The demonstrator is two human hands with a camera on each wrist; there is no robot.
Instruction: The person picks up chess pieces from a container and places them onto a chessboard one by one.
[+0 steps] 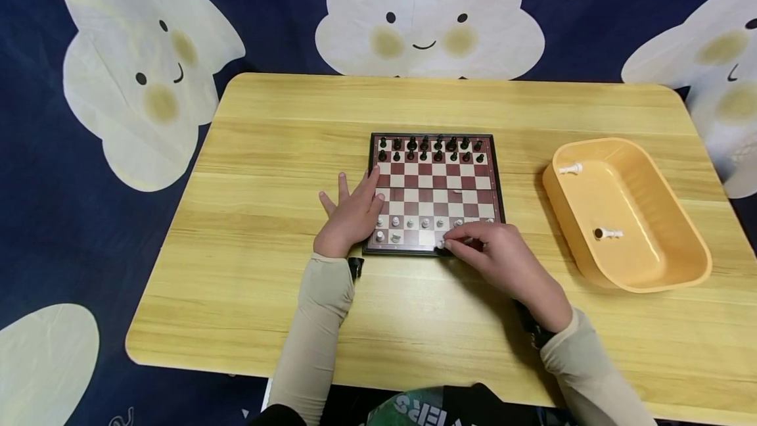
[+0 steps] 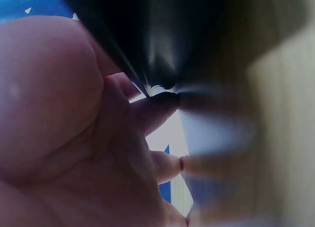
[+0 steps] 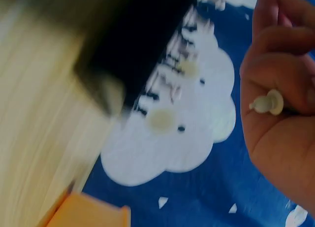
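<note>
A chessboard [image 1: 418, 208] with red and pale squares lies mid-table. Black chess pieces [image 1: 412, 144] fill its two far rows. White pawns [image 1: 425, 223] line a near row, and white pieces [image 1: 380, 236] stand at the near left corner. My left hand [image 1: 349, 219] rests with spread fingers along the board's left edge; its palm [image 2: 59, 128] shows close up in the left wrist view. With thumb and fingertips, my right hand [image 1: 503, 255] pinches a white chess piece [image 1: 440, 244] at the near edge. Another white piece [image 3: 266, 104] is tucked in its curled fingers, partly hidden.
An orange-yellow plastic bin [image 1: 641, 215] stands on the right of the wooden table [image 1: 266, 150]. Inside it lie two white chess pieces, one at the upper left [image 1: 571, 168] and one lower down [image 1: 608, 233]. A blue cloud-patterned cloth [image 1: 284, 12] hangs behind the table.
</note>
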